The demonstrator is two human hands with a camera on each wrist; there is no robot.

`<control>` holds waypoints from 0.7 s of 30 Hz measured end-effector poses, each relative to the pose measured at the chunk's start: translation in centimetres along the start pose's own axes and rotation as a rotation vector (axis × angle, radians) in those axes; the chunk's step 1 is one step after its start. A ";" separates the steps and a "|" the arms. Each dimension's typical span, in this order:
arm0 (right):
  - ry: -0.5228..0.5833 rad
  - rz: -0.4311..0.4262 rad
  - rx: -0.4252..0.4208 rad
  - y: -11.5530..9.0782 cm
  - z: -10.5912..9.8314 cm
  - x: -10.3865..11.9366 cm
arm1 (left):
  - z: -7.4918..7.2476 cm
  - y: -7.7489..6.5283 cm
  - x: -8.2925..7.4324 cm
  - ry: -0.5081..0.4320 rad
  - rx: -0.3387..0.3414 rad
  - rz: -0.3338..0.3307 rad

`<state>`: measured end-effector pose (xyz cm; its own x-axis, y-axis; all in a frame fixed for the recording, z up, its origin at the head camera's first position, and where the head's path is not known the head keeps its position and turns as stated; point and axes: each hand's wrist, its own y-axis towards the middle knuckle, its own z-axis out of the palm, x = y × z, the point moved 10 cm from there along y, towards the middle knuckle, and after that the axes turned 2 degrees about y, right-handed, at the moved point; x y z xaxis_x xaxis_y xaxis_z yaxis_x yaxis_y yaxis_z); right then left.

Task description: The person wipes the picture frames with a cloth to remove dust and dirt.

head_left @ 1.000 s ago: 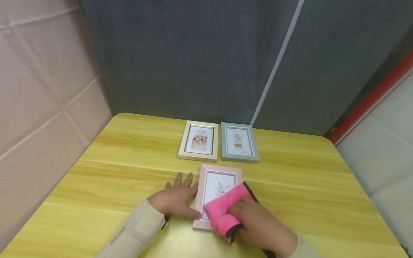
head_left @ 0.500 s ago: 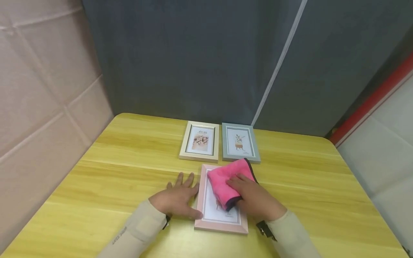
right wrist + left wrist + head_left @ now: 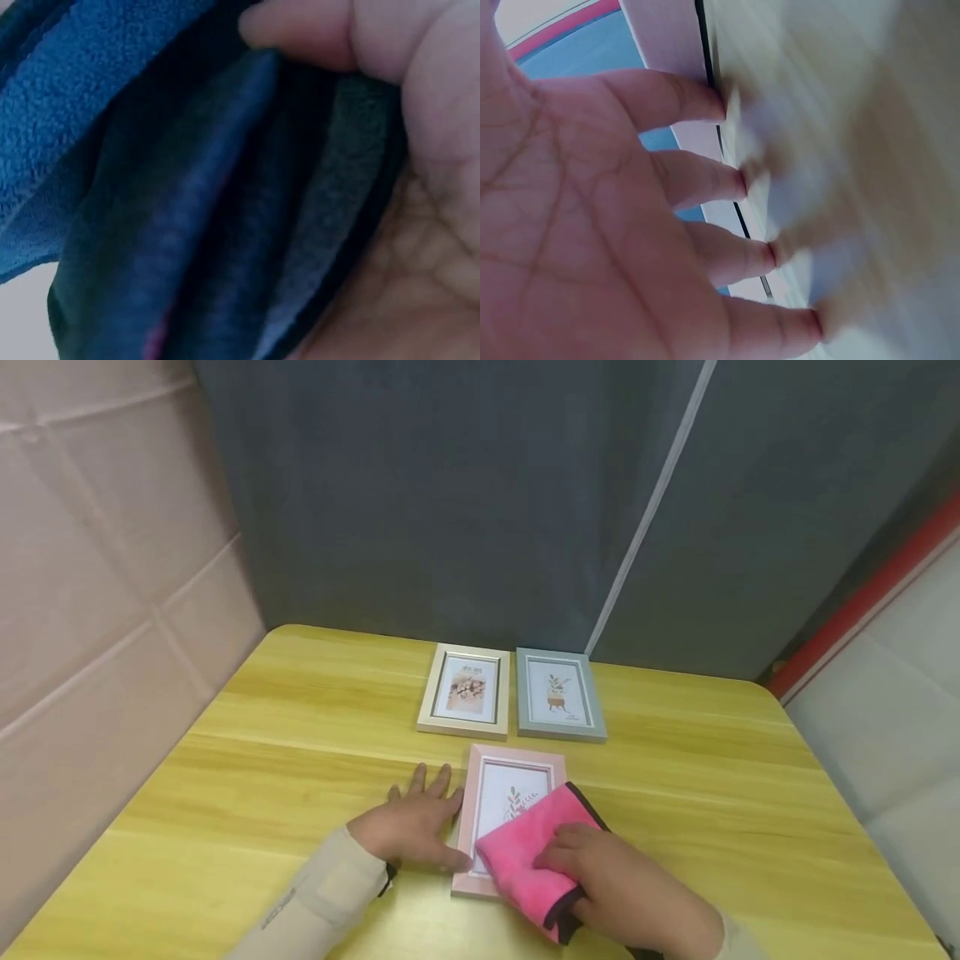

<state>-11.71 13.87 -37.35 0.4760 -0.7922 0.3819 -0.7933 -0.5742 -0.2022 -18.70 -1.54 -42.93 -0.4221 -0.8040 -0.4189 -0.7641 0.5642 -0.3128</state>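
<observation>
A pink picture frame (image 3: 467,827) lies face up on the yellow wood-grain table, with a plant print under its pane. Beside its left edge my left hand (image 3: 411,831) rests with spread fingers, the thumb tip at the frame's lower left side. In the left wrist view the fingers of my left hand (image 3: 607,195) reach down to a surface. My right hand (image 3: 611,877) grips a folded pink cloth (image 3: 528,852) with dark edging, which covers the frame's lower right part. Close up in the right wrist view, folds of the cloth (image 3: 75,105) look blue beside my right hand (image 3: 442,150).
Farther back on the table (image 3: 300,693), a cream picture frame (image 3: 425,702) and a grey-blue picture frame (image 3: 596,706) lie side by side. A dark grey partition (image 3: 420,510) stands behind the table, with pale walls at left and right.
My right hand swept the cloth up to the frame's upper right half second ago, then back down to the lower right. The left hand and the frames stayed put.
</observation>
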 end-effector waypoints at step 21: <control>-0.040 0.223 -0.140 5.8 -1.9 -3.6 | -0.2 -0.4 0.0 0.018 0.001 0.004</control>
<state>-18.73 13.76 -38.15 0.2962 -0.9049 0.3056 -0.9236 -0.3529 -0.1498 -18.55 -1.83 -42.62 -0.4338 -0.8050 -0.4047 -0.7618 0.5675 -0.3125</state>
